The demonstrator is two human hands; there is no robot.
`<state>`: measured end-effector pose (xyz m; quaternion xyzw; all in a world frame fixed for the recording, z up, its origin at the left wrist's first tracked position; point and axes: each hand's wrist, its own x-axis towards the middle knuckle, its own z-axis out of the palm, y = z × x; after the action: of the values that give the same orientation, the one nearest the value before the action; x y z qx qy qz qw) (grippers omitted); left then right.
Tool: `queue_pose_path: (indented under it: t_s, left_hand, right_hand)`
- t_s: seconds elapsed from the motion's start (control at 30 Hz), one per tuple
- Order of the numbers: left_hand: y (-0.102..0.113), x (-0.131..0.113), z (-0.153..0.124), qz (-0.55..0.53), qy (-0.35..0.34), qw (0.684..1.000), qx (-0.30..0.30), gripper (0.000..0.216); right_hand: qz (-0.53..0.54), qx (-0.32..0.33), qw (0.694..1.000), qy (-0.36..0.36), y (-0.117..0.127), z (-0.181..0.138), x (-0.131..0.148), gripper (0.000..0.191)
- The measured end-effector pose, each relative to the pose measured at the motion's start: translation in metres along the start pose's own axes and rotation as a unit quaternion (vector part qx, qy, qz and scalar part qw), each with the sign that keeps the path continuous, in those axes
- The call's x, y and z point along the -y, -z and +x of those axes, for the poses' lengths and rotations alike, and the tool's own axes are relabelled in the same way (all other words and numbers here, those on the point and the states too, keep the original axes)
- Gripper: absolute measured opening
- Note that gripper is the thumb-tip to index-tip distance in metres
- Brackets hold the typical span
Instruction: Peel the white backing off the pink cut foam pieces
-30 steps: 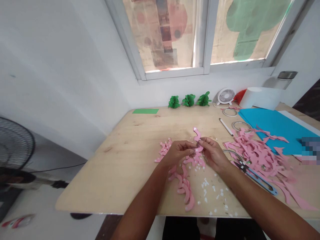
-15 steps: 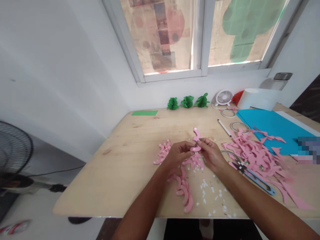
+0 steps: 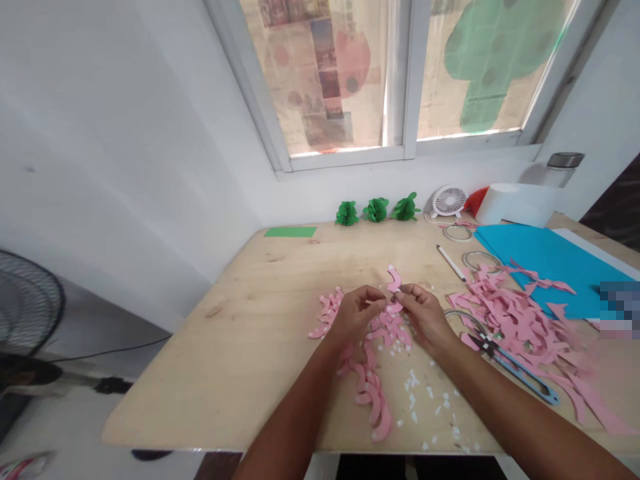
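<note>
Both hands meet above the middle of the wooden table (image 3: 250, 333). My right hand (image 3: 423, 313) pinches a curved pink foam piece (image 3: 393, 279) that sticks up past the fingertips. My left hand (image 3: 356, 312) is closed in a pinch beside it, fingertips touching the same piece's lower end. Under and around the hands lie several more curved pink pieces (image 3: 370, 390) and small white paper bits (image 3: 425, 393).
A heap of pink offcuts (image 3: 520, 323) lies to the right, with scissors (image 3: 515, 367), tape rings (image 3: 477, 257), a white pen (image 3: 451, 262) and a blue sheet (image 3: 545, 257). Three green paper balls (image 3: 376, 209), a small fan (image 3: 449, 200) and a green card (image 3: 290, 232) line the back. A floor fan (image 3: 27, 313) stands left.
The hands stay together on the pink piece, with the fingers shifting slightly; the left fingertips have pulled a little away. The camera view has tilted a bit.
</note>
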<state>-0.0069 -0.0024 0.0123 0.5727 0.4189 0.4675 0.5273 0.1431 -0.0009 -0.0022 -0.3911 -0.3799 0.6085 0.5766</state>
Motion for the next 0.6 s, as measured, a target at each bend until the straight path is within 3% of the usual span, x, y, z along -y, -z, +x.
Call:
queue_pose_path:
  t_s: [0.13, 0.37, 0.6]
  left_hand:
    - [-0.001, -0.0006, 0.0022, -0.049, 0.027, 0.998, -0.005, 0.032]
    - [-0.0021, -0.0022, -0.0001, -0.097, 0.033, 0.995, 0.005, 0.024]
    - [-0.0044, 0.0055, 0.0022, -0.029, 0.001, 0.999, -0.041, 0.019]
  right_hand:
    - [-0.047, 0.009, 0.999, 0.014, -0.0011, -0.0015, -0.001, 0.026]
    - [-0.106, 0.068, 0.992, 0.026, -0.0025, -0.0053, -0.0066, 0.021]
    - [-0.233, 0.037, 0.967, 0.094, -0.0008, -0.008, -0.0036, 0.025]
